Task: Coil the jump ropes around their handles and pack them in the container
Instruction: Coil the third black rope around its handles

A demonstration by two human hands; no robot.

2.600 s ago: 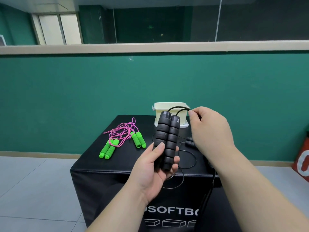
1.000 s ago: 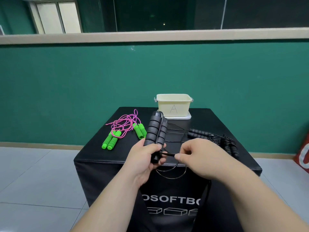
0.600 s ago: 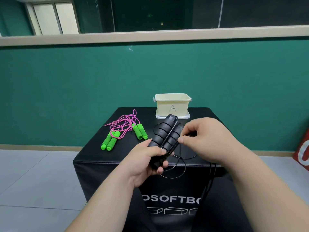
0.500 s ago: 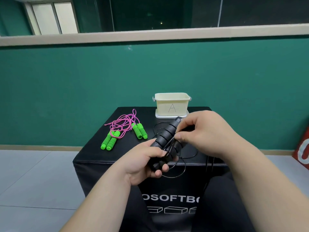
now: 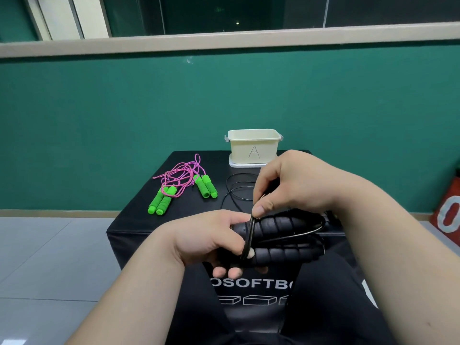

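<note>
Midway: coiling the black rope

Nearest, the left hand (image 5: 206,237) grips the paired black foam handles (image 5: 281,224) above the box (image 5: 139,220) front edge; the right hand (image 5: 298,185) pinches the thin cord (image 5: 247,235) across them. Foam should grip well; the cord looks springy, so pin each turn. Beyond lie green-handled ropes (image 5: 184,188) on the left, leaving a lane to the open container (image 5: 254,148) at the far edge.

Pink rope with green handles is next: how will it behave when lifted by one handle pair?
Probably floppy: the pink cord lies in thin, loose loops and should dangle. The loops tangle between both green handle pairs, so the far pair may drag along. The ribbed handles look light, grippy, yet round enough to roll.
</note>
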